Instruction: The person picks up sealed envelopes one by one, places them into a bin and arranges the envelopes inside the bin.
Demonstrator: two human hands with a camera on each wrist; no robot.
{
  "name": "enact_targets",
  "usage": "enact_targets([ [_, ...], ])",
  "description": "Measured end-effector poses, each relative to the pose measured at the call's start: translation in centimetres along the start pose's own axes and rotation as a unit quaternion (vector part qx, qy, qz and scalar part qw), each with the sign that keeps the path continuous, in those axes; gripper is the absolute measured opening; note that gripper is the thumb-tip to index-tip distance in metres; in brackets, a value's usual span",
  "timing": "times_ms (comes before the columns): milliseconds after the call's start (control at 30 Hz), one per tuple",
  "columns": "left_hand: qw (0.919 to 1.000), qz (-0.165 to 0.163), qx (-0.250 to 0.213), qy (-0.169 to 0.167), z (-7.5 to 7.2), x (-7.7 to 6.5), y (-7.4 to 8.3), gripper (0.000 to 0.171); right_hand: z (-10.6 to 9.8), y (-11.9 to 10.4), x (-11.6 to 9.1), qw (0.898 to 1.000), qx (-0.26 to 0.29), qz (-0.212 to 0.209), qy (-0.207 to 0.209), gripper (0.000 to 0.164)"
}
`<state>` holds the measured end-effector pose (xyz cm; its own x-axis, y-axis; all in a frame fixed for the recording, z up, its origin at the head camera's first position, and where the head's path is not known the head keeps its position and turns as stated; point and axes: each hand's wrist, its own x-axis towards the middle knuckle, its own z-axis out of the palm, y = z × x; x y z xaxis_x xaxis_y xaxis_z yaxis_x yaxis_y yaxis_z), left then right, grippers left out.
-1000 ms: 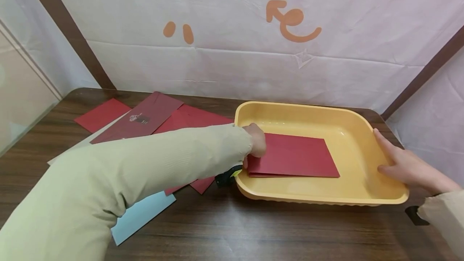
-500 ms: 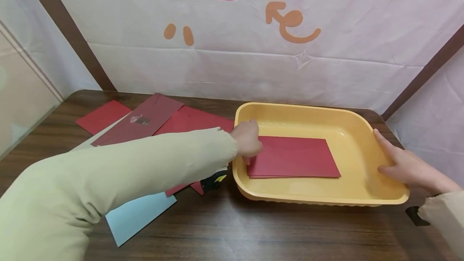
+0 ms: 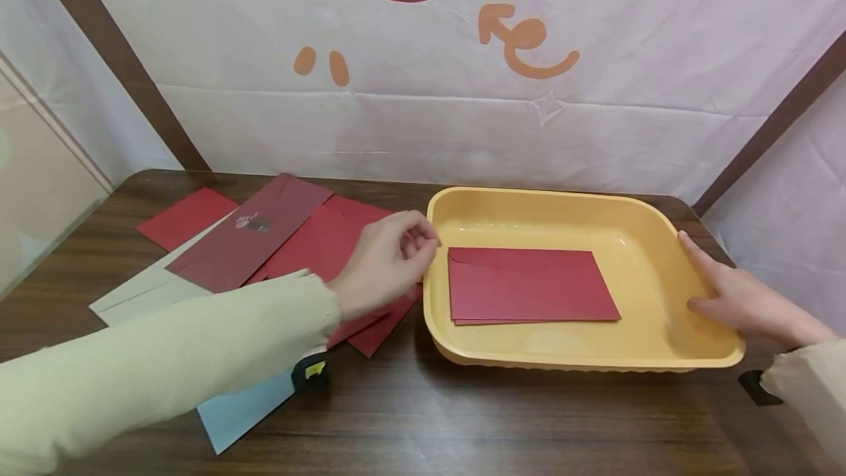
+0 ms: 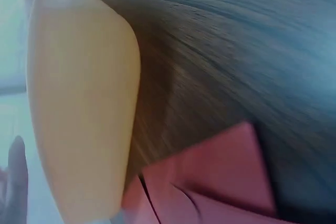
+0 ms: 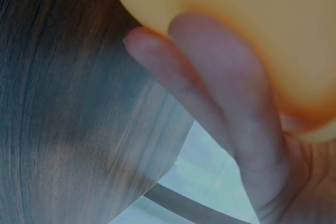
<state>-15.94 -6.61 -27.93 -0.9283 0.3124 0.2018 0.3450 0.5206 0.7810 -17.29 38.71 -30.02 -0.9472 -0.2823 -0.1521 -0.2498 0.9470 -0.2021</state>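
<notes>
In the head view, a yellow plastic tray (image 3: 651, 255) stands on the right half of the table. Red envelopes (image 3: 532, 285) lie stacked in it, slightly offset at the lower edge. My right hand (image 3: 743, 303) grips the tray's right wall, thumb over the inside. The right wrist view shows fingers (image 5: 226, 72) along the tray's outer side. Just outside the left rim hovers my left hand (image 3: 386, 259), fingers loosely curled with nothing in them. Beneath it spread loose red envelopes (image 3: 330, 233), partly hidden by the hand and sleeve.
A dark red envelope with a printed mark (image 3: 254, 230) tops the left pile, over a whitish envelope (image 3: 148, 289). Farther left is a bright red envelope (image 3: 188, 217). A light blue envelope (image 3: 247, 410) pokes out nearer the front. A white printed cloth (image 3: 423, 138) hangs behind the table (image 3: 502, 424).
My left hand has withdrawn leftward from the tray, leaving the red envelopes inside with their left end now uncovered. My right hand has kept its hold on the tray.
</notes>
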Motion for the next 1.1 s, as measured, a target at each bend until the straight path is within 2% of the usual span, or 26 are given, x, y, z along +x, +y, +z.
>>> enact_targets([
  [100,0.9992,0.007,0.033,0.020,-1.0,-1.0,-1.1,0.006,0.0,0.0,0.1,1.000,-0.005,0.000,0.002,0.100],
  [167,0.9983,0.010,0.054,0.019,-1.6,-1.5,-1.9,0.005,0.0,0.0,0.1,1.000,-0.005,0.002,-0.001,0.100],
  [300,0.9953,0.016,0.096,0.005,-3.0,-2.5,-3.5,0.006,0.0,-0.1,0.0,1.000,-0.006,0.005,-0.003,0.099],
  [400,0.9876,0.031,0.152,-0.018,-4.4,-3.0,-4.5,0.013,0.0,-0.1,0.0,1.000,-0.005,0.006,-0.003,0.099],
  [467,0.9772,0.049,0.200,-0.051,-5.4,-3.4,-5.2,0.022,0.0,-0.2,0.1,1.000,-0.002,0.006,-0.004,0.099],
  [567,0.9535,0.075,0.263,-0.127,-7.1,-4.3,-6.2,0.047,0.0,-0.3,0.2,1.000,-0.002,0.005,-0.003,0.099],
  [667,0.9314,0.083,0.290,-0.204,-8.5,-5.1,-7.3,0.070,0.0,-0.3,0.3,1.000,-0.005,0.003,-0.003,0.099],
  [733,0.9232,0.086,0.294,-0.233,-9.1,-5.5,-8.0,0.077,0.0,-0.3,0.3,1.000,-0.006,0.004,-0.002,0.099],
  [800,0.9213,0.085,0.289,-0.246,-9.5,-5.7,-8.5,0.080,-0.1,-0.2,0.2,1.000,-0.006,0.009,-0.006,0.100],
  [900,0.9231,0.080,0.276,-0.255,-9.7,-5.5,-9.2,0.086,-0.3,-0.1,0.0,1.000,-0.006,0.015,-0.009,0.100],
  [1100,0.9242,0.027,0.256,-0.282,-10.0,-5.2,-9.8,0.099,-0.2,-0.2,-0.2,1.000,0.000,0.020,-0.014,0.101],
])
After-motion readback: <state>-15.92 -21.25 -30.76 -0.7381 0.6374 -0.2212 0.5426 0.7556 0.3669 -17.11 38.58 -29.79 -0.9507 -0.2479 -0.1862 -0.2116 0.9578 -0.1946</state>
